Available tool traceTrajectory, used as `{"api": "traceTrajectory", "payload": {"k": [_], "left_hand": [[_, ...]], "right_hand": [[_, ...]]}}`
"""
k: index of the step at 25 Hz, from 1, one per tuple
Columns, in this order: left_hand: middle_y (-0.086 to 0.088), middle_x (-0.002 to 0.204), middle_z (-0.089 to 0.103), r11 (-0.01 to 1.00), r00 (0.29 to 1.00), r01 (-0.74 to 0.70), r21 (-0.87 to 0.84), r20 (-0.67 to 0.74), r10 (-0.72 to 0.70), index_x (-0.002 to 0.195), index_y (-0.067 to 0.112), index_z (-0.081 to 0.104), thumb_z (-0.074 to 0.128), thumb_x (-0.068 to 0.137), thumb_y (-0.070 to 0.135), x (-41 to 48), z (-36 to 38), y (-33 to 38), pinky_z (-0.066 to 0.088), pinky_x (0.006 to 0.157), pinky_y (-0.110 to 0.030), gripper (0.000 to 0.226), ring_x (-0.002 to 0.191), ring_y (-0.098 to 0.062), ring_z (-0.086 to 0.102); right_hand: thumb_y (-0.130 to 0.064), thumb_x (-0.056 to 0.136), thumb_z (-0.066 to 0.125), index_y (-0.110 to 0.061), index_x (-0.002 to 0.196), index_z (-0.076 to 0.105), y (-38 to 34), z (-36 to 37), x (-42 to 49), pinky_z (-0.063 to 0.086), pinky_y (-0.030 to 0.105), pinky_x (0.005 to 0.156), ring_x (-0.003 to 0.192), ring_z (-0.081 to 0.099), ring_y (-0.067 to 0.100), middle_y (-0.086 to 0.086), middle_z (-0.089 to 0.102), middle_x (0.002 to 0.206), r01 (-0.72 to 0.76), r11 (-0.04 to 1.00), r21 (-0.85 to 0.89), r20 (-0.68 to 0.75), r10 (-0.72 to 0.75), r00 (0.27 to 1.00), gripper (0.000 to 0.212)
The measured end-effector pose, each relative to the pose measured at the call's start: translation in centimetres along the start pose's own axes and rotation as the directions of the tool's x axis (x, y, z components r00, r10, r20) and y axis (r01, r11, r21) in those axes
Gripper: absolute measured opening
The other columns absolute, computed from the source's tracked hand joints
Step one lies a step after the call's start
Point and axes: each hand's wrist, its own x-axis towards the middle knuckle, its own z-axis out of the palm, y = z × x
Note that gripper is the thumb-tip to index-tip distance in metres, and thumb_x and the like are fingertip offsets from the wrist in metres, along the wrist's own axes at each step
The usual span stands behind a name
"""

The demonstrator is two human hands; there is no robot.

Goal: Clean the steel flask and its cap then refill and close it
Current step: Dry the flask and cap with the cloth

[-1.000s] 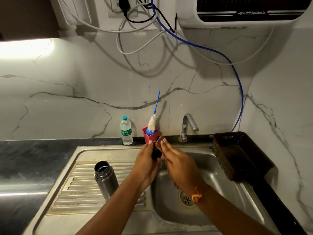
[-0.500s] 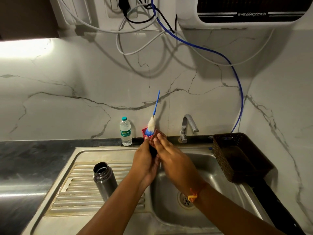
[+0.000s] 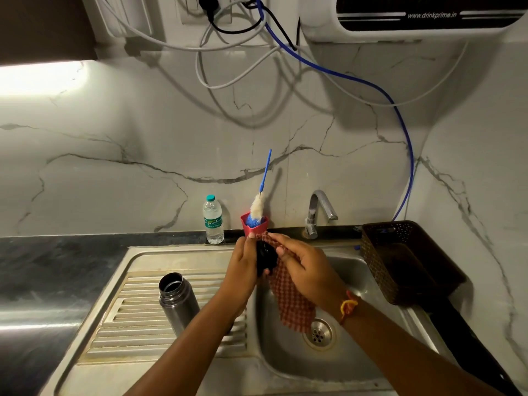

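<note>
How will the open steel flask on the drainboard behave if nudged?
Steel flask stands tall and narrow on the ribbed drainboard, so probably tippy. Its smooth round wall looks slippery and would likely roll once down.

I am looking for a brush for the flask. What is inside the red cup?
A brush stands in the cup: a white fluffy head, something blue below it, and a thin blue handle rising out. The cup's bottom is hidden by its own wall.
</note>
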Motion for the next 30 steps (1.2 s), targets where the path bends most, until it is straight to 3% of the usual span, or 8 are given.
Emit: {"api": "traceTrajectory", "payload": {"k": [4, 7, 11, 16, 19, 23, 26, 30], "left_hand": [[-0.014, 0.099, 0.061, 0.997, 0.997, -0.061, 0.05, -0.039, 0.063, 0.104, 0.019, 0.049, 0.031, 0.111, 0.036, 0.3, 0.5, -0.6, 0.048, 0.054, -0.015, 0.026, 0.076, -0.014, 0.059], [-0.012, 0.108, 0.068, 0.975, 0.988, 0.14, -0.172, -0.042, -0.15, 0.118, 0.017, 0.056, 0.036, 0.109, 0.041, 0.4, 0.8, -0.2, 0.053, 0.064, -0.025, 0.033, 0.093, -0.02, 0.067], [-0.011, 0.083, 0.073, 0.77, 0.914, 0.367, -0.522, 0.046, -0.404, 0.12, 0.004, 0.065, 0.043, 0.108, 0.038, 0.5, 0.2, -0.2, 0.053, 0.046, -0.024, 0.042, 0.062, -0.014, 0.067], [-0.025, 0.112, 0.065, 0.707, 0.926, 0.315, -0.633, 0.041, -0.376, 0.126, 0.003, 0.057, 0.047, 0.106, 0.024, 1.9, -1.5, -0.5, 0.057, 0.066, -0.03, 0.031, 0.087, -0.026, 0.063], [-0.026, 0.124, 0.063, 0.784, 0.953, 0.281, -0.554, 0.064, -0.296, 0.126, 0.003, 0.057, 0.048, 0.103, 0.012, 1.9, -1.9, -1.4, 0.056, 0.085, -0.034, 0.027, 0.108, -0.033, 0.064], [-0.003, 0.118, 0.073, 0.992, 0.988, 0.054, -0.118, 0.15, -0.036, 0.129, 0.018, 0.063, 0.055, 0.103, 0.015, 0.7, -1.7, -2.3, 0.056, 0.099, -0.032, 0.027, 0.116, -0.019, 0.067], [0.008, 0.12, 0.072, 0.938, 0.96, -0.248, 0.242, 0.191, 0.204, 0.134, 0.023, 0.06, 0.065, 0.098, 0.017, 0.6, -2.3, -3.5, 0.055, 0.101, -0.03, 0.037, 0.115, -0.009, 0.066], [0.015, 0.123, 0.068, 0.855, 0.939, -0.342, 0.389, 0.119, 0.322, 0.137, 0.028, 0.057, 0.067, 0.097, 0.019, 0.2, -2.2, -3.5, 0.049, 0.1, -0.014, 0.043, 0.115, 0.002, 0.062]], "right_hand": [[-0.015, 0.102, 0.047, -0.017, 0.145, 0.047, 0.0, -0.5, 1.8, 0.04, 0.025, 0.109, 0.127, 0.053, 0.012, 0.002, 0.054, 0.142, 0.14, 0.944, -0.299, 0.141, -0.101, 0.985, 0.043], [-0.005, 0.098, 0.046, -0.016, 0.151, 0.032, 1.4, 1.0, 0.8, 0.038, 0.037, 0.114, 0.135, 0.046, 0.023, 0.007, 0.042, 0.152, 0.259, 0.836, -0.484, 0.164, -0.204, 0.965, 0.056], [-0.008, 0.091, 0.053, -0.017, 0.15, 0.029, 4.0, 1.2, -1.1, 0.029, 0.033, 0.115, 0.139, 0.04, 0.021, 0.006, 0.038, 0.154, 0.471, 0.698, -0.54, 0.254, -0.398, 0.882, 0.064], [-0.017, 0.099, 0.041, -0.013, 0.145, 0.043, 5.5, 1.8, -1.8, 0.048, 0.035, 0.105, 0.13, 0.053, 0.021, 0.01, 0.045, 0.149, 0.176, 0.891, -0.419, 0.01, -0.189, 0.982, 0.046], [-0.018, 0.099, 0.039, -0.01, 0.139, 0.049, 4.2, 1.4, -1.2, 0.048, 0.038, 0.105, 0.127, 0.056, 0.022, 0.011, 0.057, 0.138, 0.161, 0.883, -0.441, -0.126, -0.239, 0.963, 0.043], [-0.012, 0.09, 0.055, -0.01, 0.135, 0.056, 2.7, 1.7, -1.2, 0.037, 0.035, 0.111, 0.129, 0.053, 0.023, 0.01, 0.059, 0.137, 0.375, 0.693, -0.616, 0.068, -0.427, 0.902, 0.044], [-0.013, 0.091, 0.055, -0.01, 0.135, 0.056, 2.5, 1.4, 0.1, 0.04, 0.041, 0.111, 0.13, 0.053, 0.025, 0.009, 0.059, 0.137, 0.342, 0.698, -0.629, 0.114, -0.353, 0.929, 0.045], [-0.014, 0.1, 0.048, -0.016, 0.147, 0.043, 0.5, 0.5, 2.5, 0.021, 0.029, 0.117, 0.141, 0.038, 0.02, 0.004, 0.045, 0.15, 0.203, 0.809, -0.552, 0.156, -0.139, 0.978, 0.047]]}}
